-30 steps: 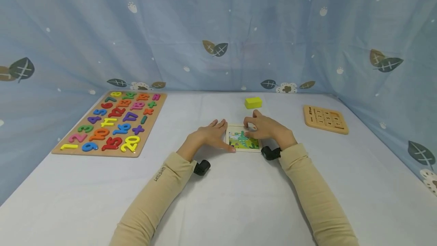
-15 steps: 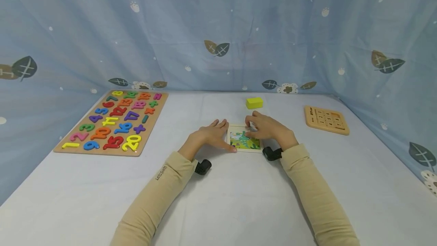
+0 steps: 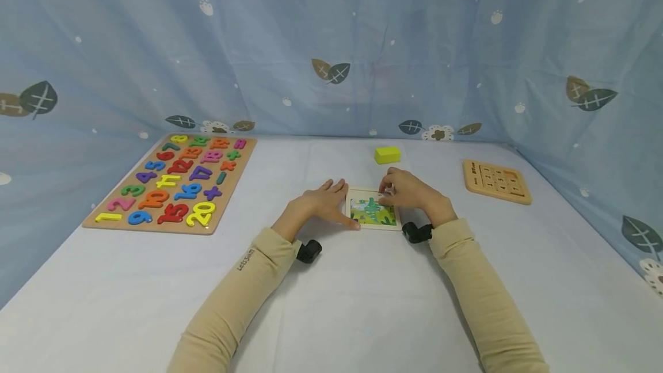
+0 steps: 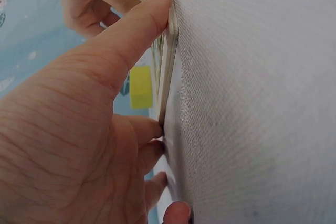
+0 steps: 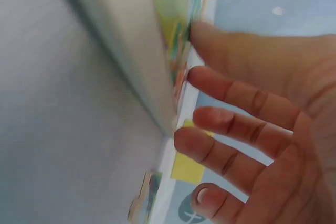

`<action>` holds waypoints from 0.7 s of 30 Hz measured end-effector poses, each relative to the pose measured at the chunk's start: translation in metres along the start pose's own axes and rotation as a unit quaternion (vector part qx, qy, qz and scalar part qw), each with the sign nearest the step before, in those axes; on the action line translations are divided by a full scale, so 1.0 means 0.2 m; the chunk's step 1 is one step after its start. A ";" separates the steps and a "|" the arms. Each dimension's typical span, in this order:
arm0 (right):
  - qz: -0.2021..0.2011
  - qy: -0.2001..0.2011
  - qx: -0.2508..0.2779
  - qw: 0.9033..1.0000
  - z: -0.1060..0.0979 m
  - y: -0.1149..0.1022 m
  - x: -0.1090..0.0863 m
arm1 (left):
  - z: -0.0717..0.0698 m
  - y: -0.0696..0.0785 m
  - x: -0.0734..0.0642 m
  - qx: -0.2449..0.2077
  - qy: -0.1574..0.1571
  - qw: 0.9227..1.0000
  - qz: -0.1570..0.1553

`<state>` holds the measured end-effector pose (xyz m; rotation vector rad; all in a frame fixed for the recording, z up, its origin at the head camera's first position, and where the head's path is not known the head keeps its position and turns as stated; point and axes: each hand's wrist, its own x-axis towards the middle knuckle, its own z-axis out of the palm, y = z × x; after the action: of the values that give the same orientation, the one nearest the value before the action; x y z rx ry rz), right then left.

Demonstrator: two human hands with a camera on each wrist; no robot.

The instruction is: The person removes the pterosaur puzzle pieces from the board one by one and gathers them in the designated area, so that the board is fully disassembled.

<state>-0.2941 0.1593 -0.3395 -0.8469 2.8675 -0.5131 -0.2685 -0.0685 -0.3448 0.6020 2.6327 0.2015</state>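
A small wooden-framed picture puzzle point(image 3: 374, 225) with a green dinosaur scene lies flat on the table, between both hands. My left hand point(image 3: 323, 203) rests at its left side, fingers spread. In the left wrist view, the left thumb point(image 4: 134, 22) presses the frame's corner and the forefinger touches its edge. My right hand point(image 3: 409, 191) is over the puzzle's upper right part, fingers bent. In the right wrist view, its thumb point(image 5: 210, 40) and forefinger tips touch the picture, apart from each other; the other fingers hang loosely. What lies under the right fingertips is partly hidden.
A yellow block point(image 3: 387, 155) stands behind the puzzle. To the left lies a large board with colourful numbers point(image 3: 228, 197); to the right, a small wooden number board point(image 3: 472, 176). A small wood-edged piece with a bluish face point(image 5: 144, 198) shows low in the right wrist view.
My right hand has moved slightly to the right over the puzzle, uncovering more of the picture. The left hand stays at the frame; the whole head view has shifted a little.
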 end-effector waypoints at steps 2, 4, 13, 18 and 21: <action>0.000 -0.004 0.000 1.000 -0.01 -0.01 -0.01 | 0.00 0.00 0.00 0.001 0.001 1.000 0.001; 0.001 -0.009 -0.002 1.000 -0.02 -0.01 -0.01 | 0.00 0.00 0.00 0.001 0.002 1.000 0.002; 0.005 -0.026 0.024 0.999 -0.01 -0.01 -0.02 | 0.00 0.00 0.00 -0.003 -0.002 1.000 0.001; 0.007 -0.040 0.056 0.998 -0.01 0.00 -0.02 | 0.00 0.00 0.01 -0.006 -0.003 1.000 0.004; 0.002 -0.041 0.054 0.998 0.00 0.00 -0.02 | 0.00 0.00 0.01 -0.005 -0.003 1.000 0.003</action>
<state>-0.2912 0.1617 -0.3393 -0.8241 2.7400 -0.6128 -0.2702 -0.0681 -0.3459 0.6051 2.6233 0.2138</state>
